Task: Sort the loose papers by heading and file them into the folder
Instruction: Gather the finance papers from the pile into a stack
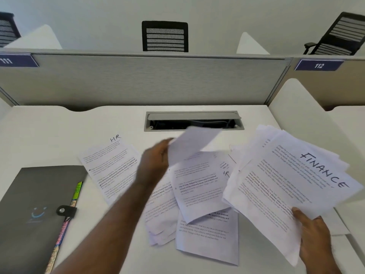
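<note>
My left hand [156,161] reaches across the desk and grips a single white sheet [192,145], lifted and blurred above the pile. My right hand [314,232] holds a fanned stack of papers [292,178] by its lower edge; the top sheet is headed FINANCE. A sheet headed HR [110,165] lies flat on the desk to the left. Several loose printed sheets [199,194] lie overlapping in the middle, one marked HR. The grey folder [33,214] lies closed at the left, snap strap fastened, coloured tabs showing along its right edge.
A recessed cable tray [193,121] with its lid up sits at the back of the white desk [49,131]. A grey partition [148,80] rises behind it, with black chairs beyond.
</note>
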A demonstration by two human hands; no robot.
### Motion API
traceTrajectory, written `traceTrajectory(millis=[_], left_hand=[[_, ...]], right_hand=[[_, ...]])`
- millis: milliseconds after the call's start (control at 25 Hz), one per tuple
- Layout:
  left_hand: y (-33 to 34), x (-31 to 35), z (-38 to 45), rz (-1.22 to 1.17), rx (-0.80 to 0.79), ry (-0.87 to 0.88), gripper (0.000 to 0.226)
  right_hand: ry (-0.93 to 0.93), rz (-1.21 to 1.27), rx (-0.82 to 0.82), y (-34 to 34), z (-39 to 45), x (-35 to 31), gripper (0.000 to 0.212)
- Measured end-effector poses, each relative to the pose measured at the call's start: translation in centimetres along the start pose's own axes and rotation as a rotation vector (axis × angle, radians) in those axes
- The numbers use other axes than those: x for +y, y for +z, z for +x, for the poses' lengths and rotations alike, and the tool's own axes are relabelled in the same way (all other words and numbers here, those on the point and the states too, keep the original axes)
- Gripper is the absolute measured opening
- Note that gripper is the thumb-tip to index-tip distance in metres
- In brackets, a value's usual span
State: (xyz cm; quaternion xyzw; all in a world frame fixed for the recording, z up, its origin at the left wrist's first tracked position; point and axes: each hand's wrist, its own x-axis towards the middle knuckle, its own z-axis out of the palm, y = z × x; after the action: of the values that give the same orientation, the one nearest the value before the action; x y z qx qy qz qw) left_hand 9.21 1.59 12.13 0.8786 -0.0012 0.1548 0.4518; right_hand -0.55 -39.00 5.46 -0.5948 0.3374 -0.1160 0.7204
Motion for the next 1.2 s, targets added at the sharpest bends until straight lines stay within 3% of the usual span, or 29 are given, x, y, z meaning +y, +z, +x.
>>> traceTrajectory(millis=[240, 320, 440, 680, 800, 840, 920, 1000, 1080, 1200], left_hand=[[-8.4, -0.7, 3.3, 0.238, 0.491, 0.226, 0.046], [-9.4, -2.2, 2.7, 0.316, 0.517, 0.283, 0.045], [-8.9, -5.4, 0.7, 0.421, 0.411, 0.264, 0.044], [-5.1, -14.4, -5.8, 0.621, -0.074, -0.086, 0.054], [-4.3, -15.2, -7.7, 0.618, -0.304, -0.2, 0.052], [-3.9, -14.9, -8.4, 0.603, -0.286, -0.203, 0.05], [-2.8, -13.8, -10.6, 0.566, -0.104, -0.272, 0.032], [-1.3, -12.2, -12.8, 0.436, 0.019, -0.548, 0.022], [0.5, -11.0, -13.7, 0.3, -0.024, -0.837, 0.044], [2.1, -9.3, -13.4, 0.396, -0.105, -0.911, 0.077]], right_hand=[[-0.028, -0.063, -0.041, 2.0, -0.7, 0.9, 0.035], [-0.017, -0.07, -0.039, 2.5, -0.9, 1.2, 0.032], [-0.009, -0.067, -0.049, 2.8, -1.0, 1.7, 0.035], [0.035, -0.038, -0.099, 2.7, -0.9, 2.5, 0.039], [0.046, -0.041, -0.101, 2.7, -1.1, 2.6, 0.037], [0.044, -0.048, -0.103, 2.8, -1.1, 2.7, 0.035], [0.04, -0.069, -0.113, 3.0, -1.1, 3.1, 0.033], [0.037, -0.107, -0.114, 3.6, -1.1, 3.7, 0.032], [0.029, -0.135, -0.145, 4.4, -1.2, 4.3, 0.037], [0.029, -0.15, -0.215, 5.9, -1.5, 4.5, 0.044]])
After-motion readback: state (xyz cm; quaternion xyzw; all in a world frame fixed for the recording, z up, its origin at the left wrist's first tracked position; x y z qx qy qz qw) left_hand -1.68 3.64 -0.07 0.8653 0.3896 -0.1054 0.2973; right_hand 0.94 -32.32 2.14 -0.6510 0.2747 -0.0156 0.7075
